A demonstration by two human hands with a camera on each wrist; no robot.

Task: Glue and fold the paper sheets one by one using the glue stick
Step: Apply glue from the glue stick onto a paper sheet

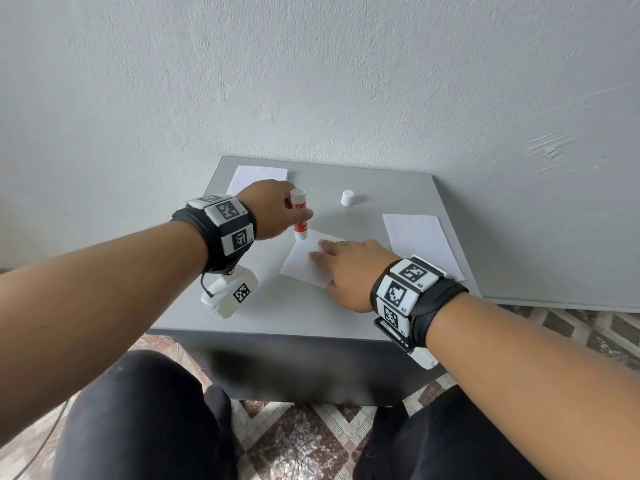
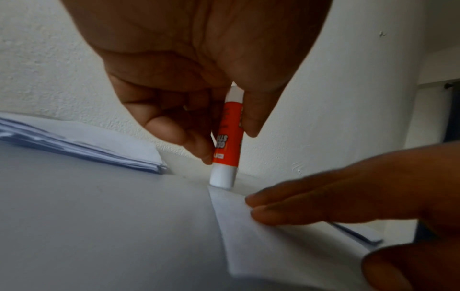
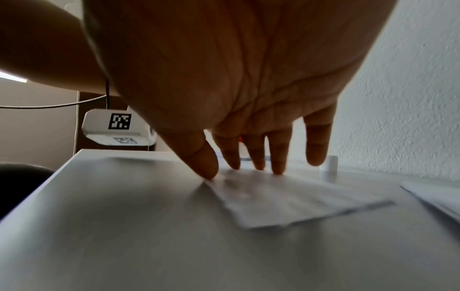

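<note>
Head view: the left hand [image 1: 273,209] grips the glue stick [image 1: 299,218] near upright, long axis running 12 to 6 o'clock, lower end on the far corner of the paper sheet [image 1: 304,263] at the table's [image 1: 263,317] centre. The right hand [image 1: 349,271] presses the sheet with flat fingers. The white cap [image 1: 347,198] stands at 1 o'clock.

Left wrist view: thumb and fingers pinch the stick [image 2: 227,141]; a paper stack [image 2: 82,141] lies at 9 o'clock.

Right wrist view: spread fingertips [image 3: 277,167] touch the sheet [image 3: 293,200].
</note>
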